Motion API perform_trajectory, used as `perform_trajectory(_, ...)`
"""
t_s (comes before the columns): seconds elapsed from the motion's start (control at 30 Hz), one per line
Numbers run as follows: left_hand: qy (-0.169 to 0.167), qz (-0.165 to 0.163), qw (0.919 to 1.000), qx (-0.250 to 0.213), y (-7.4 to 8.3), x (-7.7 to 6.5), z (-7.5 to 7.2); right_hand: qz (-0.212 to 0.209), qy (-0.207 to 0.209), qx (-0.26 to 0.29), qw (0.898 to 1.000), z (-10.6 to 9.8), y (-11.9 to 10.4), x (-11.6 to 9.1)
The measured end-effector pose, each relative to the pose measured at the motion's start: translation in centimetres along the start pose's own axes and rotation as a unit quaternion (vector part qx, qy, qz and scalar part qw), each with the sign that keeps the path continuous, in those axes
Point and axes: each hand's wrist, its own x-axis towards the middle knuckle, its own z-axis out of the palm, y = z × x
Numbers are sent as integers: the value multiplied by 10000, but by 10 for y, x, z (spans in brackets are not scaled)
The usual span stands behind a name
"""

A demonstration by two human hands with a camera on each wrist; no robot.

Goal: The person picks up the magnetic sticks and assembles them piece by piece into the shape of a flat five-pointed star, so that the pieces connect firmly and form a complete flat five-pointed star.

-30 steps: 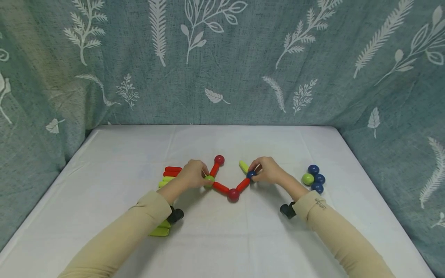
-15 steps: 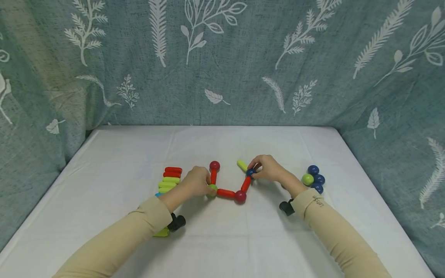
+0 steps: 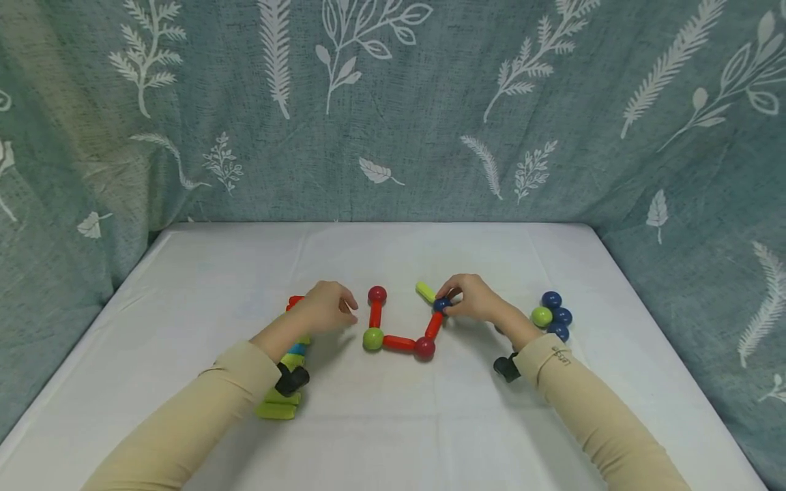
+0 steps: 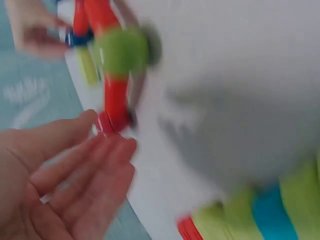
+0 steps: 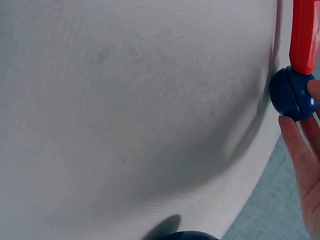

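A chain of balls and rods lies mid-table. It runs from a red ball [image 3: 377,294] by a red rod [image 3: 375,315] to a green ball [image 3: 372,339], then by another red rod to a second red ball [image 3: 424,348]. From there a red rod leads up to a blue ball [image 3: 442,305], where a yellow-green rod [image 3: 425,292] points away to the back left. My right hand [image 3: 473,299] pinches the blue ball between thumb and fingers. Left of the chain, my left hand [image 3: 328,305] holds nothing, fingers loosely bent, apart from the green ball.
Beneath and beside my left forearm lies a column of rods, among them red ones, yellow-green ones [image 3: 276,410] and a blue one [image 3: 297,349]. To the right sits a cluster of several blue balls [image 3: 561,316] with one green ball [image 3: 541,316]. A patterned curtain [image 3: 393,136] hangs behind the table.
My left hand has let go of the green ball and moved left. The chain's left part swung toward me and right, then came to rest. My right hand keeps hold of the blue ball.
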Motion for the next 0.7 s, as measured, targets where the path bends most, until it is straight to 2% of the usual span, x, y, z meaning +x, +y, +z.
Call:
perform_trajectory(0.1, 121, 225, 9996, -133, -21, 1, -13, -16, 25, 55, 10000, 1, 0, 0)
perform_trajectory(0.2, 313, 222, 9990, -230, -40, -1, -24, -45, 60, 81, 9999, 2, 0, 0)
perform_trajectory(0.33, 469, -71, 9989, -49, -61, -4, -30, -84, 116, 127, 9998, 2, 0, 1)
perform_trajectory(0.53, 279, -706, 9970, 139, -79, -5, -30, -35, 141, 227, 9996, 2, 2, 2)
perform_trajectory(0.7, 180, -726, 9969, 264, -88, -4, -27, -67, 123, 273, 9995, 2, 4, 3)
